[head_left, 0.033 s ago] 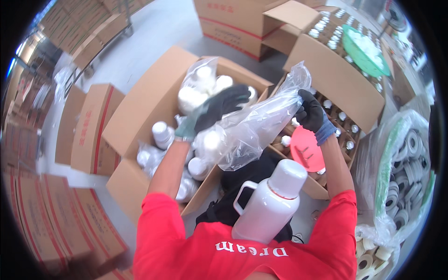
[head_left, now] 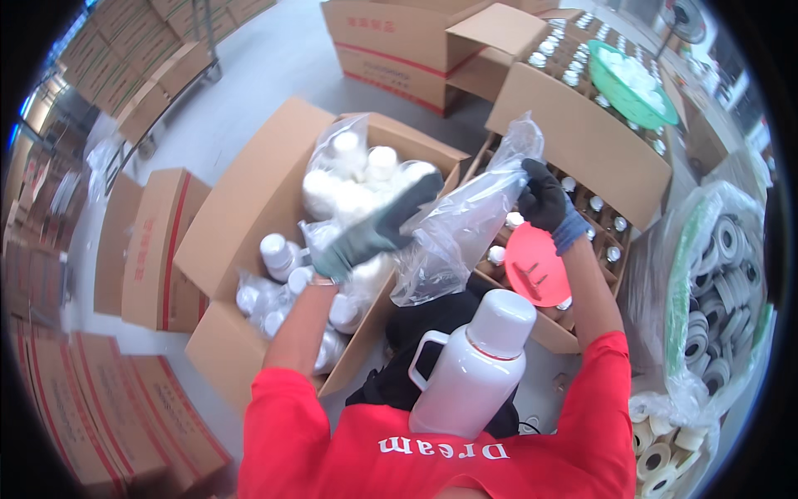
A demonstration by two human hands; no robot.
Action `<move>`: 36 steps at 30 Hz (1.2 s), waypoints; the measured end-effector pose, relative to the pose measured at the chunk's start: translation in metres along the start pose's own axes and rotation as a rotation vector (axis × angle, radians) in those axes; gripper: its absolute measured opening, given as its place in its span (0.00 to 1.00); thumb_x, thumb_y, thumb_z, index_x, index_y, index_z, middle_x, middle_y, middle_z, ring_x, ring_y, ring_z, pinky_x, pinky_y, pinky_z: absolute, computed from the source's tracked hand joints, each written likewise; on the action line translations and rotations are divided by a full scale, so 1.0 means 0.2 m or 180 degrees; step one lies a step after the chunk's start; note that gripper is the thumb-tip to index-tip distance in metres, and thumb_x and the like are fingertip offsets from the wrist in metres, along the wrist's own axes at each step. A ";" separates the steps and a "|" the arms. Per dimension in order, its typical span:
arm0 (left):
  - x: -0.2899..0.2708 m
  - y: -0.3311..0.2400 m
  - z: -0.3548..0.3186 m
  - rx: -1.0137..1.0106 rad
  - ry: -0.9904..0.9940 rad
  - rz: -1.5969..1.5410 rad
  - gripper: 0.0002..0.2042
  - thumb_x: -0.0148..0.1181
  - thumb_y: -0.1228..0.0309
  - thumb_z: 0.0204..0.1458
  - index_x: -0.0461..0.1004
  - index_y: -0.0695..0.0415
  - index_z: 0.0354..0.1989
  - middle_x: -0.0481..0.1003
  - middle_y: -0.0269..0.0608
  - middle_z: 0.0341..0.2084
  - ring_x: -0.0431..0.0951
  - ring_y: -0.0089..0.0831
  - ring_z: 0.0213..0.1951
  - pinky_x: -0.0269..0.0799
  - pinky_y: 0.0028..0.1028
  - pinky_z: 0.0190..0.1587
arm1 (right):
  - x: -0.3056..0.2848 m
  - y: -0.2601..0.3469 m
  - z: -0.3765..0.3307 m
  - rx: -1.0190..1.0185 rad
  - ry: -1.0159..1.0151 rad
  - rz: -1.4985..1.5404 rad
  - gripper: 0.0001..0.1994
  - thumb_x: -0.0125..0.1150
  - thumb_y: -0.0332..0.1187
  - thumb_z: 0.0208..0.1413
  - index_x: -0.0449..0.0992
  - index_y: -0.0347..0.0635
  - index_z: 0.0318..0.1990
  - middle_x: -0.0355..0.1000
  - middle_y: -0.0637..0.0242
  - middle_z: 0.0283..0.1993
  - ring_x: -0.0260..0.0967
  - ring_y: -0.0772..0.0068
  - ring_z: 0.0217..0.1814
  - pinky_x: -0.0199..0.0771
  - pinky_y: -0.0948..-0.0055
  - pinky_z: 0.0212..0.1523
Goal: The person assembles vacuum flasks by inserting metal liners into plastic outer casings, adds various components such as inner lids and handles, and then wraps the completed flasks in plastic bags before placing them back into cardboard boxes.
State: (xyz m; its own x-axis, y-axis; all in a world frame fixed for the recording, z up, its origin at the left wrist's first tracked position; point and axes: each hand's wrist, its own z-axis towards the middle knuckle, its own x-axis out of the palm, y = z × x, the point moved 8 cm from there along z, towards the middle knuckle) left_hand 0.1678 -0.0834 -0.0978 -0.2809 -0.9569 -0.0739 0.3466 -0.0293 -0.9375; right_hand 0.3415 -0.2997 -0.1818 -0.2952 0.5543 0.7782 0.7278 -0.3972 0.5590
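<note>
My right hand (head_left: 544,200), in a black glove with a blue cuff, pinches the upper edge of a clear plastic bag (head_left: 465,233) held up over the boxes. My left hand (head_left: 374,229), in a grey glove with dark fingertips, is blurred. Its fingers are stretched out flat against the bag's left side. Below it an open cardboard box (head_left: 249,200) holds white capped bottles (head_left: 278,254), several of them wrapped in clear bags. A second box with dividers (head_left: 582,150) holds small capped bottles under the right hand.
A white thermos jug (head_left: 474,366) stands close to my chest, and a pink round disc (head_left: 536,266) lies on the divided box. A green basket (head_left: 632,79) sits at the far right, above a bag of tape rolls (head_left: 723,291). Flat cartons (head_left: 150,241) line the left.
</note>
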 end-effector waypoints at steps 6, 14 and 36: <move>0.13 0.40 0.06 -0.0531 -0.1784 0.0098 0.18 0.64 0.75 0.51 0.73 0.64 0.51 0.78 0.35 0.40 0.76 0.20 0.40 0.72 0.22 0.43 | 0.14 -0.05 -0.10 -0.1326 -0.0362 -0.0896 0.38 0.61 0.52 0.55 0.53 0.46 0.68 0.60 0.64 0.63 0.62 0.58 0.63 0.64 0.62 0.61; 0.22 0.33 -0.18 -0.1262 -0.1792 -0.1514 0.11 0.60 0.70 0.55 0.77 0.63 0.43 0.78 0.35 0.35 0.76 0.20 0.32 0.73 0.21 0.35 | -0.17 -0.29 -0.62 -0.2322 -0.2367 -0.5096 0.31 0.70 0.34 0.40 0.68 0.39 0.55 0.70 0.52 0.48 0.70 0.50 0.49 0.71 0.59 0.48; 0.67 0.12 -1.21 -0.3045 0.2257 -0.0397 0.20 0.63 0.70 0.51 0.71 0.62 0.53 0.78 0.41 0.41 0.77 0.28 0.44 0.73 0.29 0.48 | 0.17 -1.35 -1.96 -0.0117 0.1603 -0.5138 0.18 0.61 0.36 0.50 0.73 0.42 0.49 0.63 0.52 0.58 0.64 0.51 0.57 0.67 0.55 0.57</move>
State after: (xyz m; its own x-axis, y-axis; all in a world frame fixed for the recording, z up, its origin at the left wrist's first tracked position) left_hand -0.0780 -0.1421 -0.2121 -0.8004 -0.5813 0.1463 -0.4399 0.4039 -0.8021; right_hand -0.1086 -0.4609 -0.1944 -0.8282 0.1136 -0.5488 -0.5032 0.2807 0.8173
